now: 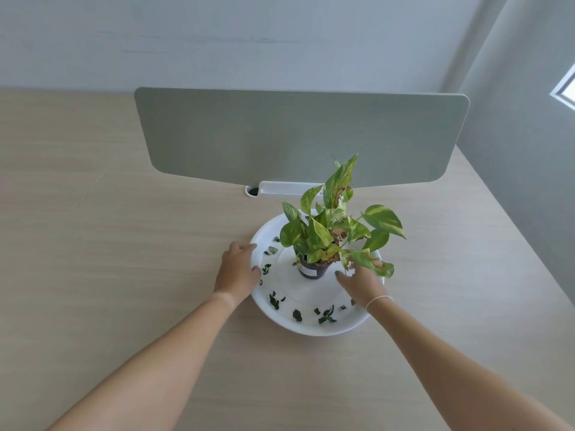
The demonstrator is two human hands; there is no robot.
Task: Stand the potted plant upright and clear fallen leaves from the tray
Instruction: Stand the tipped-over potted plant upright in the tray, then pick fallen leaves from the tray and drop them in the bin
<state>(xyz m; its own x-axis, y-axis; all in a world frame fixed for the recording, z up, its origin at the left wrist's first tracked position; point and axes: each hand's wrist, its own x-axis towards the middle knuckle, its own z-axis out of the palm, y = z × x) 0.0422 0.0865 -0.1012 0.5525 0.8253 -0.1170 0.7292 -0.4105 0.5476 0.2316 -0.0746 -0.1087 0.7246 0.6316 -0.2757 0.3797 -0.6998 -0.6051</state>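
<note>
A potted plant with green and yellow leaves stands upright in a small dark pot in the middle of a round white tray. Several small dark fallen leaves lie scattered along the tray's left and front parts. My left hand rests on the tray's left rim, its fingers curled over the edge. My right hand hovers just right of the pot with fingers spread, under a drooping browned leaf, apart from the pot.
The tray sits on a light wooden desk. A grey divider panel stands behind the plant on a white clamp, beside a cable hole. The desk's right edge runs diagonally nearby.
</note>
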